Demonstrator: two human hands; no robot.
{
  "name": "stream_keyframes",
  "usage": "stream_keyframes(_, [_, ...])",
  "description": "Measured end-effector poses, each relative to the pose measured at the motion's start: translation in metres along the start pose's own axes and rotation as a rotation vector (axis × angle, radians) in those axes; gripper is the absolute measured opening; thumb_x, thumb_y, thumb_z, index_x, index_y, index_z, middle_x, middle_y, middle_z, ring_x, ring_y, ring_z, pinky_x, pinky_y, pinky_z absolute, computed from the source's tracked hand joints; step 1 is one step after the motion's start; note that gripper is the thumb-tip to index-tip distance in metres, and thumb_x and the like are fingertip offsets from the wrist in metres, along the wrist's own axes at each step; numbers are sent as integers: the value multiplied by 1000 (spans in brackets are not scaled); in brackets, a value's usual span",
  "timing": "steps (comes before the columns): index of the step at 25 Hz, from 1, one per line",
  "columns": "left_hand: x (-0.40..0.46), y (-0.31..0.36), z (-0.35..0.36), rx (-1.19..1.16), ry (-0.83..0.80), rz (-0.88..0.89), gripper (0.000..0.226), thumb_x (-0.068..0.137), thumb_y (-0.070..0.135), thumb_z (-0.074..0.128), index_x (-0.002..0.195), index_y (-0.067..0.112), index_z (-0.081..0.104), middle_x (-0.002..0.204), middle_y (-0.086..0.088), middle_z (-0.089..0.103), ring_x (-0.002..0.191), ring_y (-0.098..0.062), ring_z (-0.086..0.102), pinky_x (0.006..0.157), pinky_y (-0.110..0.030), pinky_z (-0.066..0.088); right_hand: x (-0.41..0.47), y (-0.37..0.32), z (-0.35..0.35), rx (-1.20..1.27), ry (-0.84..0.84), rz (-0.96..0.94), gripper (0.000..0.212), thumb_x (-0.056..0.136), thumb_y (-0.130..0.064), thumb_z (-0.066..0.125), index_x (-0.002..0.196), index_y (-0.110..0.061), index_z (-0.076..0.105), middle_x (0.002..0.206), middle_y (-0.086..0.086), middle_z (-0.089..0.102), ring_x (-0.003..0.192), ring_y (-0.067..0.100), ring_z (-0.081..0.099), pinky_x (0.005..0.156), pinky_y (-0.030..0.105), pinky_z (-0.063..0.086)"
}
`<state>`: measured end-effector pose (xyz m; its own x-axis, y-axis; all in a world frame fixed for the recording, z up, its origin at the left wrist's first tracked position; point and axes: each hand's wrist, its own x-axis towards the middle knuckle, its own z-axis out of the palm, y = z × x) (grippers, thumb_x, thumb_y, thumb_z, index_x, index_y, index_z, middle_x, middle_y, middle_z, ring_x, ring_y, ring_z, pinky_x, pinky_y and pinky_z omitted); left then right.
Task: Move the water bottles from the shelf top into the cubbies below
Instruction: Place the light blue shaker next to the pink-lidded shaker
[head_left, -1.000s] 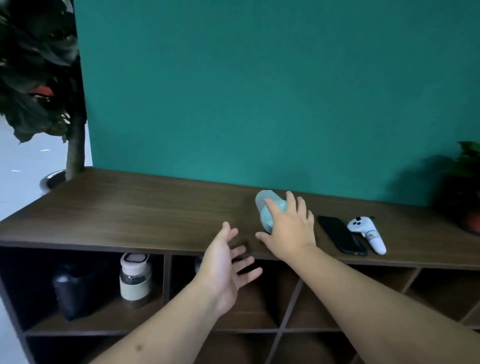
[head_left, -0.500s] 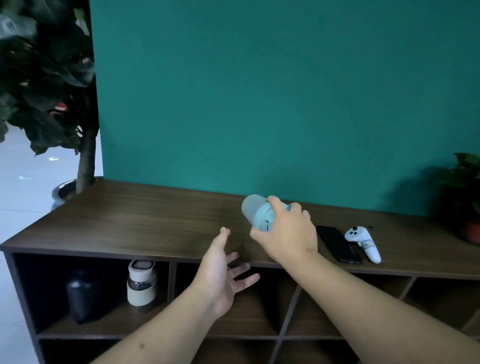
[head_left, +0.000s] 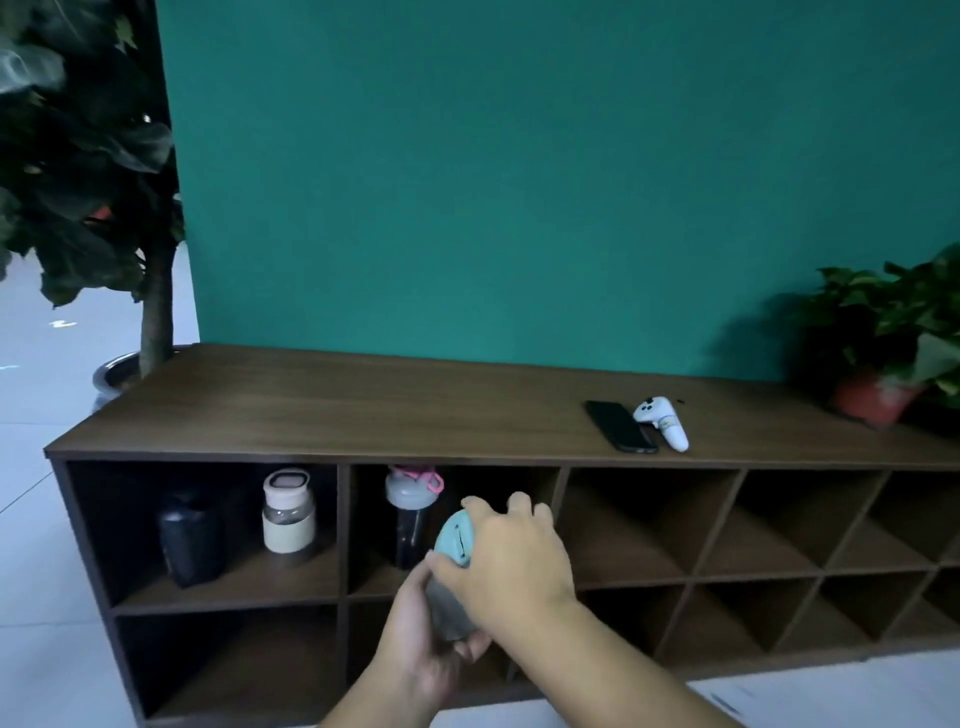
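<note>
A teal wall backs a long dark-wood shelf unit whose top now carries only a black phone and a white handheld controller toward the right, with potted plants at either end. In front of the second upper cubby from the left, a person holds a light-blue-lidded water bottle in both hands: the right hand is clasped over the lid end, the left hand cupped and closed under the grey body. The bottle sits tilted, just right of a dark shaker bottle with a pink loop already standing in that cubby. A black bottle and a cream-capped one fill the far-left cubby. Placing it well likely means righting the bottle, sliding it in base-first to the right of the shaker without knocking it, and setting it flat before either hand lets go.
</note>
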<state>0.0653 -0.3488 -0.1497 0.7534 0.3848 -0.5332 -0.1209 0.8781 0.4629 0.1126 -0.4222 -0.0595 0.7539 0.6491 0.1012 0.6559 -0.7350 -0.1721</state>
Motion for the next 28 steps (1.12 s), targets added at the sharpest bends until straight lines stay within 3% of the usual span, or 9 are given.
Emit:
stream_keyframes(3, [38, -4, -35, 82, 10, -137, 60, 99, 55, 53, 133, 11, 75, 112, -23, 81, 108, -44, 75, 76, -55, 63, 14, -7, 65, 47, -4, 96, 76, 83, -70, 55, 146, -38, 28, 135, 11, 37, 112, 32, 44, 88, 43, 47])
stream_keyframes(6, [79, -10, -54, 179, 33, -153, 64, 101, 61, 50, 129, 9, 74, 97, -21, 82, 84, -40, 78, 63, -48, 63, 45, -7, 116, 48, -34, 91, 75, 84, -58, 63, 147, -40, 26, 142, 13, 27, 110, 33, 46, 81, 40, 52])
stream_keyframes(8, [103, -11, -55, 208, 19, -179, 69, 95, 64, 60, 137, 10, 71, 102, -20, 80, 89, -36, 77, 72, -47, 62, 81, 4, 138, 61, -24, 116, 70, 85, -54, 65, 145, -41, 30, 142, 14, 26, 108, 35, 46, 80, 41, 53])
stream_keyframes(13, [159, -8, -44, 435, -95, 61, 42, 108, 33, 55, 147, 22, 64, 133, -14, 78, 126, -30, 71, 88, -39, 61, 151, 36, 168, 111, 19, 158, 64, 87, -53, 68, 141, -39, 37, 148, 14, 26, 108, 39, 48, 73, 40, 43])
stream_keyframes(14, [169, -5, -42, 458, -118, 85, 45, 105, 16, 54, 148, 25, 63, 136, -17, 76, 125, -31, 71, 93, -41, 60, 159, 41, 174, 106, 33, 145, 64, 87, -54, 67, 142, -39, 36, 151, 14, 26, 108, 38, 49, 72, 40, 41])
stream_keyframes(16, [188, -2, -49, 506, -156, 134, 78, 84, -11, 49, 152, 27, 59, 133, -21, 76, 115, -32, 70, 97, -42, 56, 171, 47, 184, 105, 65, 111, 66, 87, -56, 66, 144, -39, 36, 156, 15, 24, 110, 40, 49, 75, 41, 40])
stream_keyframes(18, [198, 2, -47, 486, -189, 173, 95, 65, -8, 48, 154, 26, 56, 114, -13, 78, 100, -28, 70, 90, -38, 54, 184, 50, 189, 109, 99, 91, 68, 87, -58, 65, 146, -38, 37, 160, 16, 21, 113, 42, 48, 79, 43, 40])
stream_keyframes(23, [218, -1, -28, 364, -161, 156, 71, 77, -10, 28, 107, 36, 73, 85, -3, 77, 81, -22, 69, 76, -32, 52, 204, 57, 199, 149, 101, 171, 67, 86, -58, 67, 144, -36, 41, 161, 14, 21, 114, 42, 46, 76, 40, 35])
stream_keyframes(28, [234, 2, -19, 358, -135, 127, 73, 83, -11, 29, 132, 28, 68, 74, -2, 71, 65, -17, 67, 70, -29, 50, 222, 63, 207, 206, 81, 215, 68, 86, -56, 68, 146, -37, 42, 165, 12, 16, 119, 42, 44, 79, 40, 35])
